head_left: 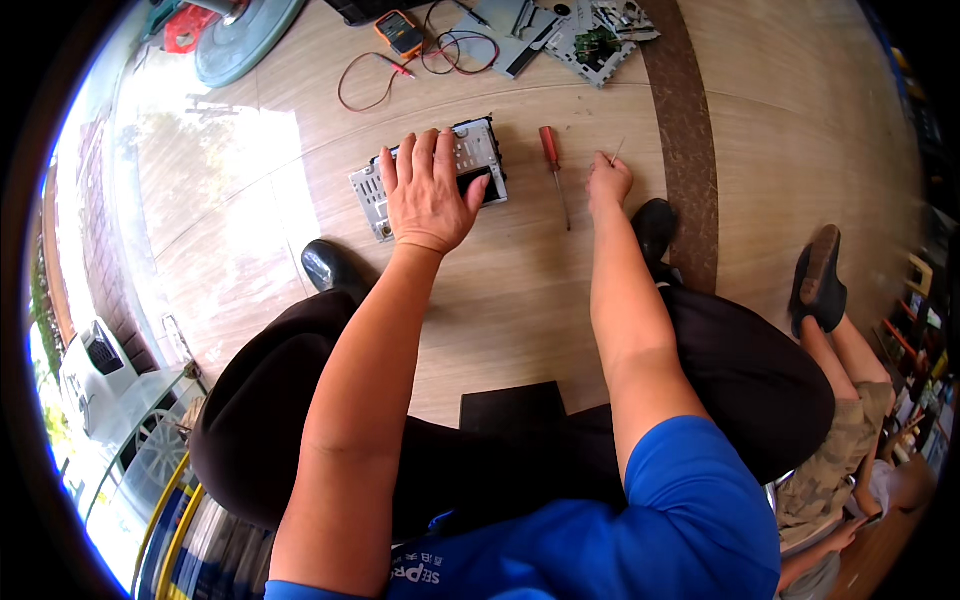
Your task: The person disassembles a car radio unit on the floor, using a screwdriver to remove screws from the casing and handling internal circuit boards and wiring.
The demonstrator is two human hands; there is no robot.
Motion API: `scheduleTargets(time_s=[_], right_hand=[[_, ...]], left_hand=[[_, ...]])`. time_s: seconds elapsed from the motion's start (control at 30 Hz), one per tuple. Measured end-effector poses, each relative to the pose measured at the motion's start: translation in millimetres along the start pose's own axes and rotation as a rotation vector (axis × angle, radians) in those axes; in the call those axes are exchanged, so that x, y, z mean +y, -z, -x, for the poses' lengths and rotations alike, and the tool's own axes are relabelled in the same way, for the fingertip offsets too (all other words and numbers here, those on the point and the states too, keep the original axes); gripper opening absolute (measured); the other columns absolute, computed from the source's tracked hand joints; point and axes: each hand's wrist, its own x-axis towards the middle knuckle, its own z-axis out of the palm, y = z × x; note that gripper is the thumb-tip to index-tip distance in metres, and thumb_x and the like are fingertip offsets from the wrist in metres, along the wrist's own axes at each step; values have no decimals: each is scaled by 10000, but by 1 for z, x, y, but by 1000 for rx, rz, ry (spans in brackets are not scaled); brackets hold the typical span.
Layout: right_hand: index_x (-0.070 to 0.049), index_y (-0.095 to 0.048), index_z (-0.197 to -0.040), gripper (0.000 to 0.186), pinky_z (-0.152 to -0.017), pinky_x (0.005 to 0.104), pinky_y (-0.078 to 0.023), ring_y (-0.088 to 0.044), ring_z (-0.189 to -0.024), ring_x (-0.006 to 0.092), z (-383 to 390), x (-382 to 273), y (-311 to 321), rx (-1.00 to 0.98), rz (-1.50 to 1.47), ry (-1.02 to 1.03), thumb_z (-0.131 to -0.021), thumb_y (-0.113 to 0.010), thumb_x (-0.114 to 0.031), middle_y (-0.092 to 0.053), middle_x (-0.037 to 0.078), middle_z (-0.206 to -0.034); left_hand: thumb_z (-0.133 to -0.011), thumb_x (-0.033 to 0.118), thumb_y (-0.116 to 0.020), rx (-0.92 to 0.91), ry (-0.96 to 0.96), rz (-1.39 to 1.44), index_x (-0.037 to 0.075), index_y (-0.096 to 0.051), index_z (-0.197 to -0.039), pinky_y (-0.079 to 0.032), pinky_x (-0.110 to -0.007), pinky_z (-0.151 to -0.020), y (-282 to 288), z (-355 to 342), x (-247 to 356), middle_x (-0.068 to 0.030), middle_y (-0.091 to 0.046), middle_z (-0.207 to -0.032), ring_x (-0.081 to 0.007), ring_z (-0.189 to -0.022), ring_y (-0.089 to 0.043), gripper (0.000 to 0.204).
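My left hand (430, 193) rests with its fingers stretched over a silver, slotted metal device chassis (371, 200) on the floor. A black edge shows along the chassis's right side; its middle is hidden under my palm. Off to the right, my right hand (608, 182) is closed low over the floor, a thin, straight, needle-like piece (618, 148) sticking out from its fingertips. Whether that is a tool or a loose part is too small to tell. Between the two hands lies a screwdriver (550, 150) with a red handle, its shaft pointing toward me.
Beyond the chassis lie an orange multimeter (400, 34) with red and black leads, a flat metal plate (508, 40) and an opened metal unit with a green circuit board (598, 46). A round grey-blue base (245, 45) stands far left. Another person's leg (853, 360) is at right.
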Motion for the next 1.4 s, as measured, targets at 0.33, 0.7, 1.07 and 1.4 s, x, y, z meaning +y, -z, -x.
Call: scheduleTargets(time_s=[0.33, 0.7, 1.07, 1.4], right_hand=[[-33, -723, -997, 206, -776, 355, -531, -688, -822, 255, -28, -6, -26, -43, 570, 361, -876, -687, -196, -723, 146, -879], [-58, -703, -970, 200, -827, 471, -520, -657, -959, 399, -38, -39, -53, -146, 895, 600, -894, -622, -225, -703, 198, -985], [-73, -699, -977, 188, -815, 464, -526, -660, -941, 402, -33, -36, -63, -141, 920, 582, -883, -605, -205, -705, 193, -965], [-6, -629, -832, 58, -477, 236, -420, -550, -571, 82, 70, -77, -66, -474, 46, 109, -861, -667, -39, -607, 38, -681]], left_hand=[[-863, 401, -651, -3, 4, -25, 69, -462, -1407, -205, -571, -1153, -3, 3, -4, -117, -490, -1393, -332, -1356, -391, 664], [-886, 340, -623, -10, -1, -27, 74, -446, -1420, -190, -569, -1162, -3, 2, 0, -120, -476, -1401, -336, -1354, -386, 622], [-895, 267, -600, -7, -3, -11, 72, -447, -1418, -202, -566, -1162, -2, 1, -2, -120, -477, -1396, -338, -1348, -389, 579], [-887, 268, -619, 19, 43, 45, 86, -447, -1407, -235, -570, -1150, 4, 2, 0, -102, -486, -1379, -331, -1337, -399, 577]])
